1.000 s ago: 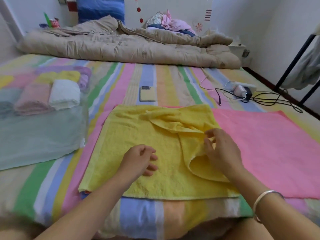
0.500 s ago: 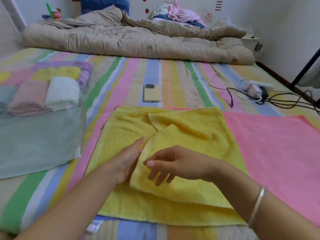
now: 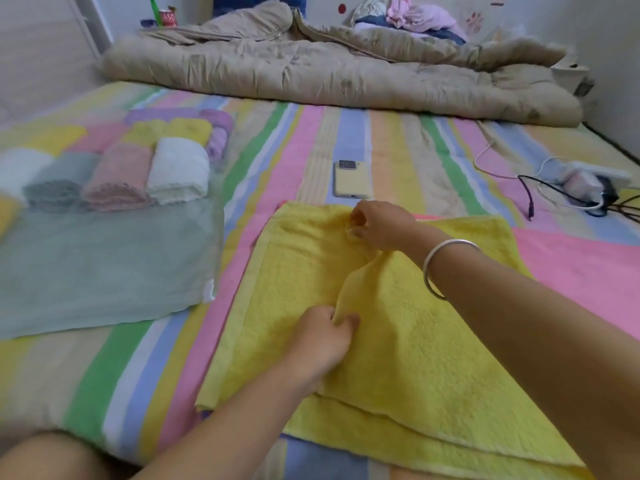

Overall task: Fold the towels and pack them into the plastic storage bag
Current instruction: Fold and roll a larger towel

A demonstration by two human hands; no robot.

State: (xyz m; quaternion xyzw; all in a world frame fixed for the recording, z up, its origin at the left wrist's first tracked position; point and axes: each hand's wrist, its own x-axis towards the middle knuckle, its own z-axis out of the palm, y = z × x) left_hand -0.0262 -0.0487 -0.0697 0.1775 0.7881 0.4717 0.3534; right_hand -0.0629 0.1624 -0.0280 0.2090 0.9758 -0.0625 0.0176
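Observation:
A yellow towel [image 3: 287, 282] lies on the striped bed in front of me, its right part folded over toward the middle. My left hand [image 3: 323, 336] grips the folded edge near the towel's centre. My right hand [image 3: 379, 225], with a silver bangle on the wrist, pinches the folded layer's far corner near the towel's far edge. A pink towel [image 3: 581, 271] lies flat under and to the right of the yellow one. At the left lies the translucent plastic storage bag [image 3: 104, 268], with several rolled towels [image 3: 178, 169] at its far end.
A phone [image 3: 351, 180] in a cream case lies just beyond the yellow towel. A power strip with cables [image 3: 585, 188] sits at the far right. A beige quilt [image 3: 329, 67] is bunched across the head of the bed. My knee [image 3: 45, 457] shows at bottom left.
My right hand has carried the folded layer's corner away from me to the towel's far edge. My left hand now grips the fold's edge. The camera has moved closer.

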